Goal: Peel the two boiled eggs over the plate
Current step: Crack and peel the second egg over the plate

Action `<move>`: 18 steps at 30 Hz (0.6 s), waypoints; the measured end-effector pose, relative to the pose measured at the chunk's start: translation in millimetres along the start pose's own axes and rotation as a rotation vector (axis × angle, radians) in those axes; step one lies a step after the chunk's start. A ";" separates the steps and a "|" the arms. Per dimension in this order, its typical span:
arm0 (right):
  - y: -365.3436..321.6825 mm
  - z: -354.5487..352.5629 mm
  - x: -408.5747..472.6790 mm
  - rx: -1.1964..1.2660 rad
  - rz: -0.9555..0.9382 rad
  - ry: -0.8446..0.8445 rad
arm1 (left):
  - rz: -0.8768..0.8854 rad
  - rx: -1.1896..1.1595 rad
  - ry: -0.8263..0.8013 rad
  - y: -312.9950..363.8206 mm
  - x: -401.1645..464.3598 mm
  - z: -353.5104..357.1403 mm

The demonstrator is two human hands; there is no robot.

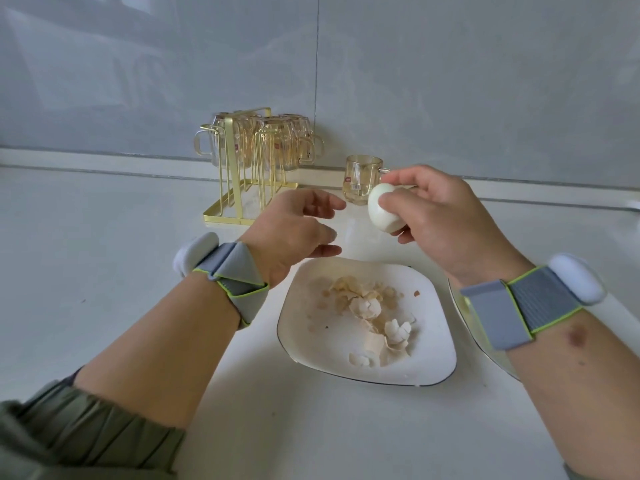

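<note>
My right hand [440, 220] holds a peeled white boiled egg [379, 211] in its fingertips, above the far edge of the plate. My left hand [294, 230] hovers just left of the egg with fingers apart and nothing in it. Below them a white squarish plate [301, 327] with a dark rim lies on the counter, carrying a pile of broken eggshell pieces [374, 317]. A second egg is not visible.
A gold wire rack [239, 188] hung with amber glass mugs stands against the wall behind my left hand. One amber glass mug [360, 178] stands behind the egg. The rim of another dish [460, 306] shows under my right wrist. The counter is white.
</note>
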State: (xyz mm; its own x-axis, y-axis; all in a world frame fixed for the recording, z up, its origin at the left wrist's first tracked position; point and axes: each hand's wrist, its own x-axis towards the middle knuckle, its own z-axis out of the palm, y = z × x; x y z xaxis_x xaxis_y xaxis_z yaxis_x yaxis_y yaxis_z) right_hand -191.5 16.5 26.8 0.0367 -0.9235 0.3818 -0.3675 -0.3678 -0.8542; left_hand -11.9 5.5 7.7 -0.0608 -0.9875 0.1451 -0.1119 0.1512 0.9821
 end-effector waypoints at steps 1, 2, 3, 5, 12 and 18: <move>0.2 0.3 0.1 -0.013 0.000 -0.001 | 0.010 0.013 -0.013 0.7 -0.5 -0.5; 0.6 0.2 0.3 -0.024 -0.001 -0.001 | 0.020 0.033 -0.027 1.0 -0.7 -1.0; 1.2 0.2 0.5 -0.034 -0.003 -0.002 | 0.027 0.064 -0.035 1.4 -0.9 -1.7; 2.7 0.1 0.8 -0.054 -0.007 -0.007 | 0.051 0.160 -0.032 1.8 -1.3 -2.5; 6.0 -2.7 2.6 -0.143 -0.013 -0.038 | 0.192 0.533 -0.111 -0.8 -1.5 -1.6; 10.4 -9.3 5.5 -0.233 0.037 -0.078 | 0.266 0.775 -0.170 1.3 -5.7 1.0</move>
State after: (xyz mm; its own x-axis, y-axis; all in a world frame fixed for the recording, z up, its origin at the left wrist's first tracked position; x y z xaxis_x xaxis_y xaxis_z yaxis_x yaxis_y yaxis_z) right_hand -203.8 8.6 23.3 0.0876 -0.9449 0.3155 -0.5742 -0.3067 -0.7591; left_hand -12.6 11.4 8.0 -0.3233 -0.9042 0.2792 -0.7192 0.4265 0.5485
